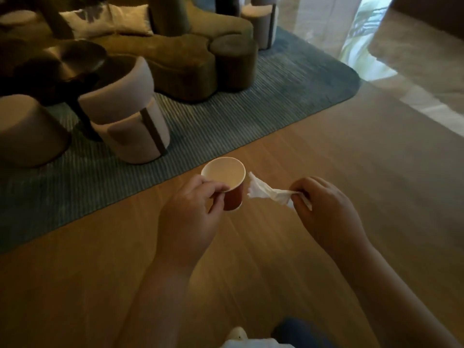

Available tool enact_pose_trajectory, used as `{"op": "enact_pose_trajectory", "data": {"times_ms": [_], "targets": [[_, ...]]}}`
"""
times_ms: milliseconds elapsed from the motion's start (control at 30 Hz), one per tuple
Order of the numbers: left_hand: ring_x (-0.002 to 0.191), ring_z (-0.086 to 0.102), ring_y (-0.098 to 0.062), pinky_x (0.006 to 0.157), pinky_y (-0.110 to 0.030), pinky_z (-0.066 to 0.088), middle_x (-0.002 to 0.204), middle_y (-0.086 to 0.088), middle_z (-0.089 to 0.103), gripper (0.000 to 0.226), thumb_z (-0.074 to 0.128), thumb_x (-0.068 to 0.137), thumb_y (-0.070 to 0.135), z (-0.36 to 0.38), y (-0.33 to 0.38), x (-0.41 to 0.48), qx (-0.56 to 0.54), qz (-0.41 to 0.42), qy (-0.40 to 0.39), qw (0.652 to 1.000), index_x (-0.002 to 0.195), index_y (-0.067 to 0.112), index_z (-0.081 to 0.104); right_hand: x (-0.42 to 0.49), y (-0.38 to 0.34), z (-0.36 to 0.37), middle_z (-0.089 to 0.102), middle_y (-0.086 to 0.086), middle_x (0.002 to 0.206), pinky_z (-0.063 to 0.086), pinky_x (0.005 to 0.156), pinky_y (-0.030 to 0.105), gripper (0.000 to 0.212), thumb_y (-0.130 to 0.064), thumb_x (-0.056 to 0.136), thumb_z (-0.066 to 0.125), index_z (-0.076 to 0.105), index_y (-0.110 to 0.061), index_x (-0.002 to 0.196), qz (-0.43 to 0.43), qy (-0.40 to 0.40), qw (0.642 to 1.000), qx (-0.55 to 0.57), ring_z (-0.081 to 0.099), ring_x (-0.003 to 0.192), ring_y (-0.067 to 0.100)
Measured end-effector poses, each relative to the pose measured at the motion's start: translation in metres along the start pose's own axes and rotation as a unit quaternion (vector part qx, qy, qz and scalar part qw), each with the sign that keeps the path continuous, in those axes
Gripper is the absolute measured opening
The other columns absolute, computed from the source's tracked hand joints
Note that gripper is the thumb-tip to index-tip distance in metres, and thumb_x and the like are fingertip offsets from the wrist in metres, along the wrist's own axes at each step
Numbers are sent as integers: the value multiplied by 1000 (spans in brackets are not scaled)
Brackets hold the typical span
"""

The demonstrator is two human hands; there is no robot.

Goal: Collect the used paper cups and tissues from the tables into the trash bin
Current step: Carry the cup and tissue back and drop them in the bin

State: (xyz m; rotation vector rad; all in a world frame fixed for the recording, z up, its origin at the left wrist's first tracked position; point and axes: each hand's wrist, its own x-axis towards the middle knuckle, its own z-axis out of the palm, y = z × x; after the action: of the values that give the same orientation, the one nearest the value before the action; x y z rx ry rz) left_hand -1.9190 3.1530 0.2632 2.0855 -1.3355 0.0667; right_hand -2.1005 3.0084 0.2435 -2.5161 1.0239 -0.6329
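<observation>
A red paper cup (232,194) with a white inside is held upright over the wooden floor. My left hand (190,214) grips it at the rim and side with thumb and fingers. Just right of the cup hangs a crumpled white tissue (266,190), pinched at its right end by my right hand (326,209). The tissue's free end points toward the cup's rim, close to it. No trash bin is in view.
A blue-grey ribbed rug (226,116) covers the floor ahead. On it stand a pale round armchair (128,114), a dark low table (67,64), an olive sofa (180,54) with a white cushion, and round stools (233,61). Bright curtains hang at the far right.
</observation>
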Motion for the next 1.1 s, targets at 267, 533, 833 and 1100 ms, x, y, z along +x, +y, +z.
{"op": "enact_pose_trajectory", "data": {"times_ms": [267, 533, 833, 1100], "targets": [[87, 60, -12, 69, -21, 51, 98, 3, 64, 18, 67, 84, 18, 119, 57, 152, -14, 96, -61, 993, 102, 17, 70, 79, 143, -40, 50, -15, 72, 27, 49, 12, 5, -16, 87, 60, 63, -20, 85, 117, 72, 990, -23, 45, 60, -2], [88, 58, -10, 72, -26, 52, 96, 6, 62, 17, 65, 84, 17, 222, 122, 304, -18, 99, -67, 993, 101, 18, 69, 214, 271, -92, 55, -13, 76, 32, 52, 13, 4, -20, 88, 61, 65, -19, 88, 109, 104, 988, -16, 48, 62, 0], [89, 57, -6, 74, -21, 51, 96, 9, 60, 16, 65, 85, 16, 303, 129, 441, -43, 66, -80, 994, 100, 19, 67, 351, 360, -79, 57, -12, 79, 36, 55, 12, 5, -23, 88, 60, 64, -21, 91, 105, 67, 992, 5, 49, 65, 0], [88, 57, -6, 72, -20, 49, 96, 10, 59, 14, 66, 84, 16, 387, 116, 615, -63, 63, -70, 994, 97, 20, 66, 534, 440, -65, 57, -12, 80, 43, 55, 18, 5, -24, 89, 58, 63, -22, 89, 90, 60, 994, -25, 49, 65, 3]]}}
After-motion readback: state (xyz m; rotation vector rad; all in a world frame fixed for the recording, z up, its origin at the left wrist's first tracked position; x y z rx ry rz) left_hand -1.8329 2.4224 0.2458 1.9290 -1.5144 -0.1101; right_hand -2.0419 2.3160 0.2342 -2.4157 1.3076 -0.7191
